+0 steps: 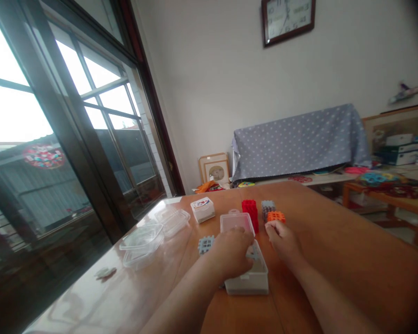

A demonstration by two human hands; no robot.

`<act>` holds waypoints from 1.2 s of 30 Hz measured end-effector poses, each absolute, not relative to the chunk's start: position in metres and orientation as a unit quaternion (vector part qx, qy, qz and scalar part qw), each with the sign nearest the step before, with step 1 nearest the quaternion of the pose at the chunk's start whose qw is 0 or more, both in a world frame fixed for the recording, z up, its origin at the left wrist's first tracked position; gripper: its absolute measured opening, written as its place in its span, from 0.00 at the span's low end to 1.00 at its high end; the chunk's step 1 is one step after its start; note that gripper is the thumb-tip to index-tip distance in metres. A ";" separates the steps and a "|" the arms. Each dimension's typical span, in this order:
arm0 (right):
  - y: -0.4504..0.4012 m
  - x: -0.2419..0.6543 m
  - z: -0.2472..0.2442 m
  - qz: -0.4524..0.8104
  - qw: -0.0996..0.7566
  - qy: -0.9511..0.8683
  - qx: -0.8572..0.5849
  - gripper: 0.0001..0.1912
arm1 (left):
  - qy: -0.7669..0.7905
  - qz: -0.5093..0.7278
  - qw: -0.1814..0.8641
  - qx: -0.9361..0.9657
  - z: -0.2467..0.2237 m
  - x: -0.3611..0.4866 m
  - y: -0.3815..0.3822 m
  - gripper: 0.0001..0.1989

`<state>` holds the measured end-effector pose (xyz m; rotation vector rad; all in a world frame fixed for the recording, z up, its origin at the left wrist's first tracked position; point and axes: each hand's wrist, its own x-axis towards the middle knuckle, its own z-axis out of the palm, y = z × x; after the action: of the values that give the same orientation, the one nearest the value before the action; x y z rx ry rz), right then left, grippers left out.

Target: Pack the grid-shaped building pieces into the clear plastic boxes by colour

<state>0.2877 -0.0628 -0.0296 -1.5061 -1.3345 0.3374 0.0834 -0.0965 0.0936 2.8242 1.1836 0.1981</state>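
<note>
My left hand [233, 250] reaches over a clear plastic box [247, 283], its fingers curled. Between thumb and fingers shows a grey lattice block [253, 253], at the box's opening. The box's lid [235, 222] stands raised on the far side, partly behind the hand. My right hand [284, 241] is closed just right of the box, close in front of an orange lattice block [276, 216]; its fingertips are hidden. Red lattice blocks [250, 213] stand stacked behind the lid. Grey blocks [267, 208] are stacked beside the orange one. Left of my left hand lies another grey lattice block [205, 244].
On the wooden table [320, 250], clear plastic containers [142, 243] and a white box with a printed lid [202, 210] stand at the left. A small pale object [105, 273] lies near the left edge. Glass windows flank the table; a dotted cloth [296, 144] hangs beyond.
</note>
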 end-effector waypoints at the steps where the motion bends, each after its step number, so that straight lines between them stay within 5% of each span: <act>1: -0.063 0.287 -0.029 0.141 0.527 -0.556 -0.627 0.18 | 0.397 0.052 0.030 0.916 0.092 0.086 -0.095 0.17; 23: -0.055 0.291 -0.037 0.131 0.572 -0.547 -0.598 0.16 | 0.391 -0.042 0.079 0.916 0.047 0.085 -0.059 0.19; 36: -0.057 0.290 -0.034 0.143 0.561 -0.556 -0.596 0.15 | 0.419 0.006 0.100 0.902 0.067 0.089 -0.077 0.14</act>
<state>0.2897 -0.0566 -0.0338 -1.4044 -1.3096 0.3378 0.0890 -0.0766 0.0666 2.6670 1.2395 0.0178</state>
